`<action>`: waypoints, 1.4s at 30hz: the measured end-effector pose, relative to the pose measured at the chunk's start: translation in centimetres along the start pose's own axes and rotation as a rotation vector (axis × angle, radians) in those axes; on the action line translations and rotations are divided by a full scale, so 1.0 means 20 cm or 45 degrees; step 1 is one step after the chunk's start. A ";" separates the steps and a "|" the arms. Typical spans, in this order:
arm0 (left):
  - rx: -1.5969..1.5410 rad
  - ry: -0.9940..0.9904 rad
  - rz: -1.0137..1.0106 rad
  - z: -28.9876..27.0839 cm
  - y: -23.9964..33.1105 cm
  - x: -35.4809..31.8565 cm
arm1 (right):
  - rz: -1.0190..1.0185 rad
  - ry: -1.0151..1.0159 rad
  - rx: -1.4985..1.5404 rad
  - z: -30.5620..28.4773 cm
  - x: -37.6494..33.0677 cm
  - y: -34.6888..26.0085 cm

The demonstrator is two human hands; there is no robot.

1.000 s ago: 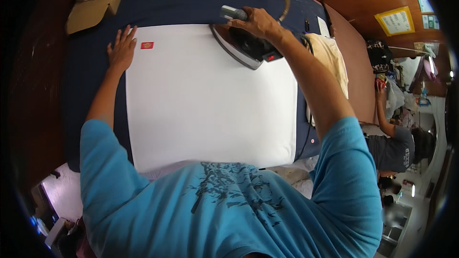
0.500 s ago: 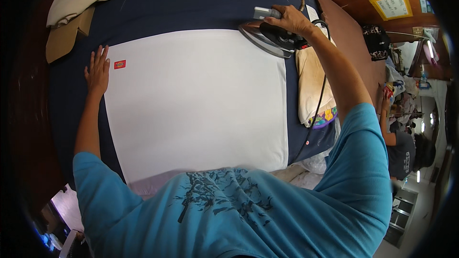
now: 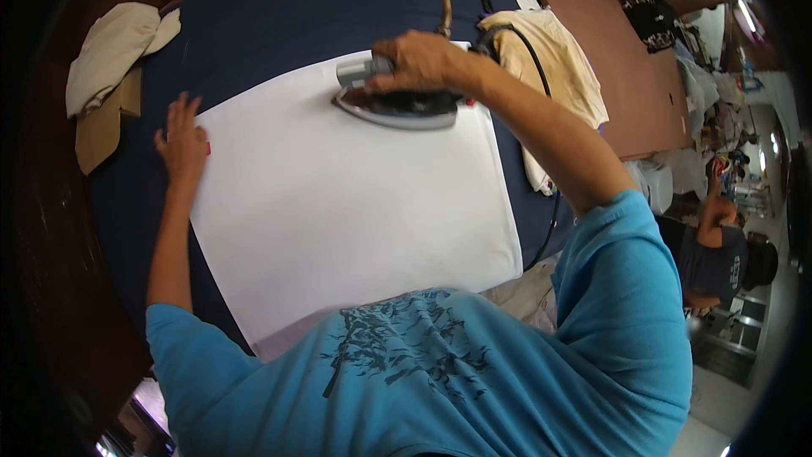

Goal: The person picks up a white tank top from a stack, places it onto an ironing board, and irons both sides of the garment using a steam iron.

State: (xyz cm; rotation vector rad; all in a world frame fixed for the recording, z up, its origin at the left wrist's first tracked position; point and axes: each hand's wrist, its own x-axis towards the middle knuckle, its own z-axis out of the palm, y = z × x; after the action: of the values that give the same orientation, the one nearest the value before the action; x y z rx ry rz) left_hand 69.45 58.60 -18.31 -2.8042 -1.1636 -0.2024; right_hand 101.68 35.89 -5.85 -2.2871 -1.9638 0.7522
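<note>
Our right hand (image 3: 419, 62) grips the grey-black metal iron (image 3: 397, 110), upper centre; our left hand (image 3: 180, 145), fingers apart, lies at left. Dragging could crease the white rectangular cloth (image 3: 355, 203).

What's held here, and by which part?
The right grip holds the iron by its handle; the left grip holds nothing, resting spread at the edge of the white cloth.

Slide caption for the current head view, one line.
Right hand grips an iron on a white cloth over a navy surface; left hand touches the cloth's left edge.
</note>
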 end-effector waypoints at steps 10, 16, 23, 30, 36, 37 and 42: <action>-0.636 -0.334 1.059 0.01 1.45 0.36 | 0.737 0.167 0.356 0.28 -0.72 -0.20; -0.396 -0.191 1.011 0.10 1.80 0.49 | 0.900 0.724 0.402 0.31 -0.80 0.14; -0.331 -0.131 0.922 0.13 1.81 0.49 | 0.652 0.760 0.336 0.33 -0.79 0.24; -0.283 -0.155 0.945 0.16 1.84 0.49 | 0.856 0.658 0.527 0.26 -0.75 0.30; -0.253 -0.129 0.915 0.21 1.80 0.49 | 1.037 0.400 0.507 0.48 -1.14 -0.18; -0.265 -0.122 0.932 0.21 1.81 0.51 | 1.085 0.475 0.536 0.49 -1.19 -0.17; -0.139 0.107 1.014 0.13 1.73 0.43 | 1.087 0.627 0.641 0.52 -1.33 -0.07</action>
State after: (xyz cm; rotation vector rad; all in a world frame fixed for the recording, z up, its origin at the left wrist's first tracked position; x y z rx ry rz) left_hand 100.19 40.65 -20.81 -3.0502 0.0333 -0.3062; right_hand 94.17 8.37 -5.65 -2.5580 -0.4856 0.5257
